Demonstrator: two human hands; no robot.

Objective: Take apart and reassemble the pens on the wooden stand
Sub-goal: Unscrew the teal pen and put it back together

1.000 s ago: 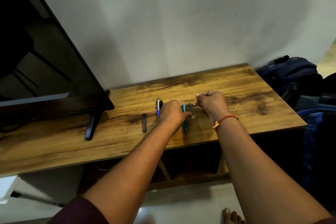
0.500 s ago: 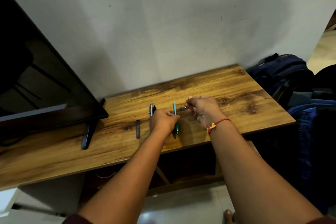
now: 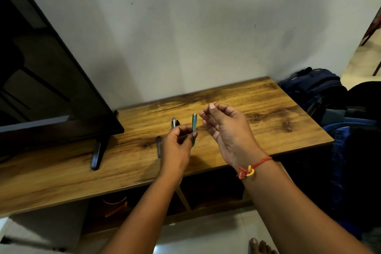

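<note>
A wooden stand (image 3: 257,130) runs along the wall. My left hand (image 3: 178,146) hovers over its middle, thumb and index fingertip pinched on a teal pen (image 3: 194,122) that points away from me. To its right my right hand (image 3: 226,130) is raised, fingertips shut on a thin refill (image 3: 215,103) that pokes out past my thumb. A blue and white pen (image 3: 173,122) with a small black piece beside it lies on the stand behind my left hand. A dark pen cap (image 3: 158,149) lies to the left of that hand.
A black TV (image 3: 51,88) stands on the stand's left half, its foot (image 3: 99,153) near the front edge. Dark blue bags (image 3: 313,88) are piled on the floor to the right. Open shelves sit under the stand. My bare toes (image 3: 260,246) show at the bottom.
Both hands have lifted off the stand. My right hand rose and turned palm toward me, now showing a thin refill in its fingertips. The view tilted and shifted slightly.
</note>
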